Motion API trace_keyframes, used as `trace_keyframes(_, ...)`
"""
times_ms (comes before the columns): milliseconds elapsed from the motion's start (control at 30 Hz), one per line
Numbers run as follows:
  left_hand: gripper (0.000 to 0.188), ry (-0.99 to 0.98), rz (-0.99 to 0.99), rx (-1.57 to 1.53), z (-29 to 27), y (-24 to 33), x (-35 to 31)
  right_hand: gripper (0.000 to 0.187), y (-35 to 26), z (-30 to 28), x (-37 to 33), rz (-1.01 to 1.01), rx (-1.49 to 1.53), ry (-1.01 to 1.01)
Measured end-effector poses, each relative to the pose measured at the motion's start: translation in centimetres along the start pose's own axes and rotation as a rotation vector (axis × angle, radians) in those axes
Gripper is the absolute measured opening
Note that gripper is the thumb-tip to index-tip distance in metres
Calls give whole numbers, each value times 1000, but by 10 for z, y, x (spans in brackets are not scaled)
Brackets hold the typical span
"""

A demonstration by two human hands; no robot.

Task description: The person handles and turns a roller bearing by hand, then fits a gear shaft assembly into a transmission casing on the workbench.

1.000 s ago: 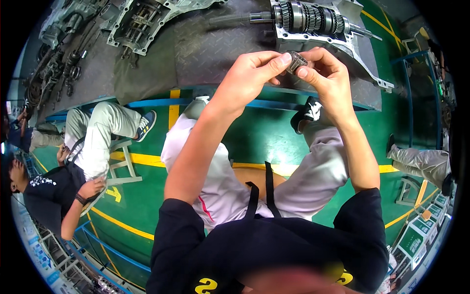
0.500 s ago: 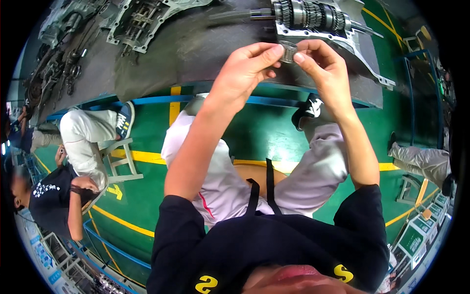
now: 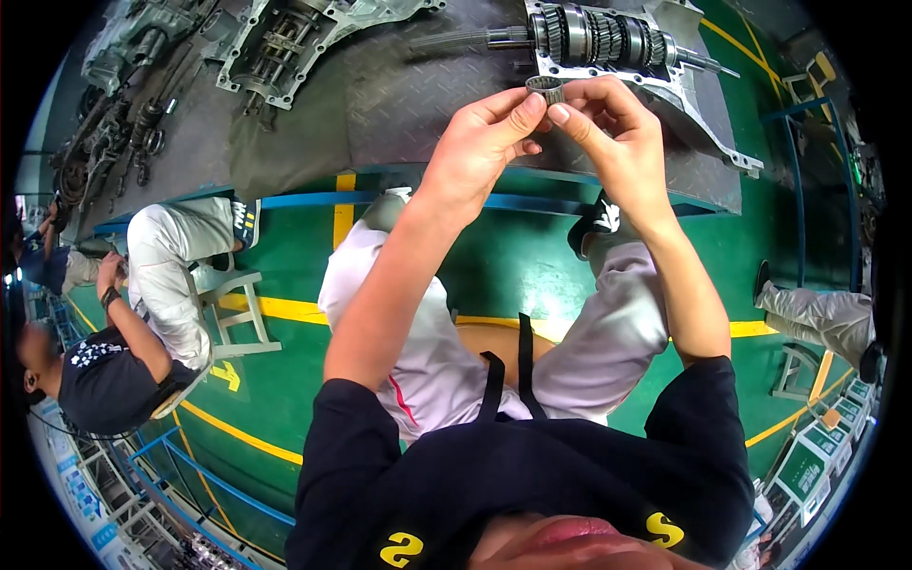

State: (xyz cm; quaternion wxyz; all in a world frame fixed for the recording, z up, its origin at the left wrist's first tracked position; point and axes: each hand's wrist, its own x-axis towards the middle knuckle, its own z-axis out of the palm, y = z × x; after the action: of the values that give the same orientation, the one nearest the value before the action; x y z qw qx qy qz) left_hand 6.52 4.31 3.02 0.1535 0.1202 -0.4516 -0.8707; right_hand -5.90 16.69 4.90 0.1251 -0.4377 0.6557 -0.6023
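Steel-grey, a ribbed ring (image 3: 554, 95) sits at upper centre of the frame, pinched between the fingertips of the left hand (image 3: 475, 147) and right hand (image 3: 623, 142), its open end tipped upward, probably so the inside shows. At upper right, a metal housing (image 3: 686, 103) cradles a row of gears (image 3: 603, 36), its walls seemingly checking any roll; at upper left, an open casing (image 3: 237, 53) contains rods (image 3: 282, 43)

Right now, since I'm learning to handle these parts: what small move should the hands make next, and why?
I'd probably turn the needle bearing slightly: the left hand and right hand pinch it between them; its open end shows, but their grip hides part of its ribbed wall.
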Motion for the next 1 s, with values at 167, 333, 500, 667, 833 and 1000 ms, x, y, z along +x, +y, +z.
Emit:
trace_keyframes(167,40,49,-92,11,-3,2,-1,19,-3,2,-2,-50,-53,-2)
trace_keyframes(333,37,62,-124,19,3,-4,0,15,-10,-1,-2,-179,-212,-19)
trace_keyframes(500,32,19,-57,-151,-1,-6,2,22,-14,2,-3,-286,-274,26)
trace_keyframes(667,34,24,32,-229,-2,-3,0,49,-16,7,-11,-433,-320,70)
trace_keyframes(833,42,-28,158,-318,-3,-5,3,64,-21,14,-22,-532,-335,-8)
trace_keyframes(1000,43,-96,212,-360,-5,-6,5,60,-21,18,-24,-638,-315,33)
